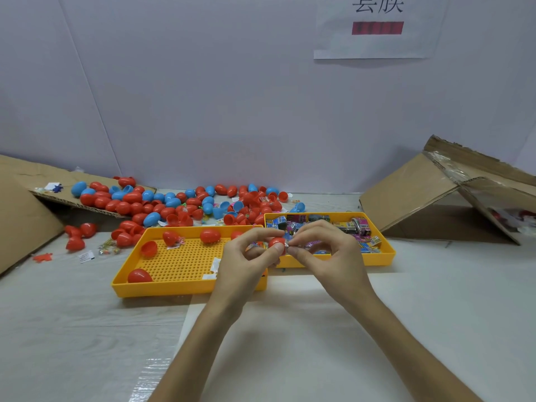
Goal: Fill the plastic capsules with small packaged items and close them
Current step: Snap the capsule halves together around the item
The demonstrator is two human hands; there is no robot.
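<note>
Noted red capsule half held in the air above the spot where two yellow trays meet, mid-counter. Found it gripped by left hand, thumb and forefinger curled round the smooth, rounded shell. Judged long axis roughly level, left to right, open end apparently toward the right hand; rim itself hidden. Saw right fingers pinching a crinkled foil packet against the capsule half's right side, other fingers curled loosely above.

Logged perforated tray left of the hands: hard plastic, peg-hole floor, a few red shells and paper slips inside. Logged second tray to the right, just beside the first one's back-right corner, crowded with glossy printed packets.

Recorded heap of shiny red and blue egg-shaped capsules along the back edge of the counter, against the wall, just behind both trays. Marked corrugated cardboard sheets leaning at the left and right ends, closing in the sides. Found open room only toward the near edge, on a matte white sheet beneath the forearms.
</note>
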